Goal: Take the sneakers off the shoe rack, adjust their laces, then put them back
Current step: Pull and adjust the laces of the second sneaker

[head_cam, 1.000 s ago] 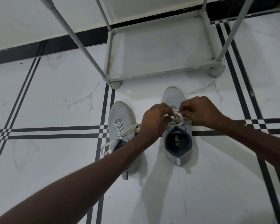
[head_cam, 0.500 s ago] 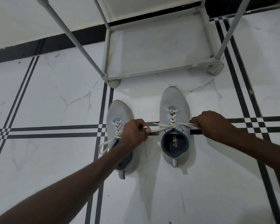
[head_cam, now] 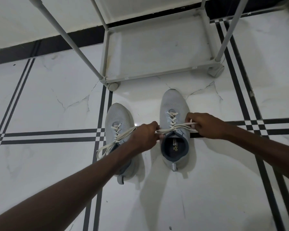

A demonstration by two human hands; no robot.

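**Laces drawn in on the right sneaker**

Since half a second ago the hands have come closer together: then the laces were stretched wide to either side of the right sneaker (head_cam: 173,129), now both hands sit just beside its throat. A second ago they were bunched over the knot.

The left hand (head_cam: 144,136) is closed on the lace ends at the shoe's left edge; the right hand (head_cam: 202,125) pinches loops of the laces (head_cam: 175,128) at the right edge. Both sneakers stand on the tiled floor (head_cam: 40,100), toes toward the rack (head_cam: 157,47), whose bottom shelf is bare. The left sneaker (head_cam: 118,124) is partly hidden under the left forearm, its lace (head_cam: 110,144) hanging loose over the side onto the floor.

Handling, as a judgement: the shoes look light, with a soft knit upper that would give under a squeeze, so the firmer heel collar or sole edge is the better place to lift them. The flat laces are limp and likely to slip, best held close to the eyelets.

Printing shows on the right insole (head_cam: 174,145): a small logo and a word beginning "AD", too small to read further.
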